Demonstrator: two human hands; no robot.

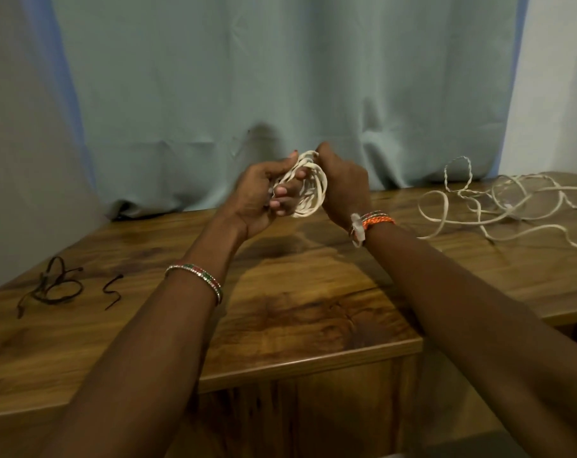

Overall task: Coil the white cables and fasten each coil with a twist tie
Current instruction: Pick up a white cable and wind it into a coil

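Observation:
A coil of white cable (310, 190) is held up above the wooden table (297, 292), between both hands. My left hand (264, 196) grips the coil's left side, fingers curled through the loops. My right hand (341, 183) is closed on the coil's upper right edge. More white cable (498, 206) lies loose and tangled on the table at the right. Dark twist ties (54, 285) lie in a small heap at the table's left, with one single tie (113, 290) just beside it.
A pale blue curtain (280, 94) hangs right behind the table. The table's front edge (313, 358) runs below my forearms, and a second, lower-set section extends to the right.

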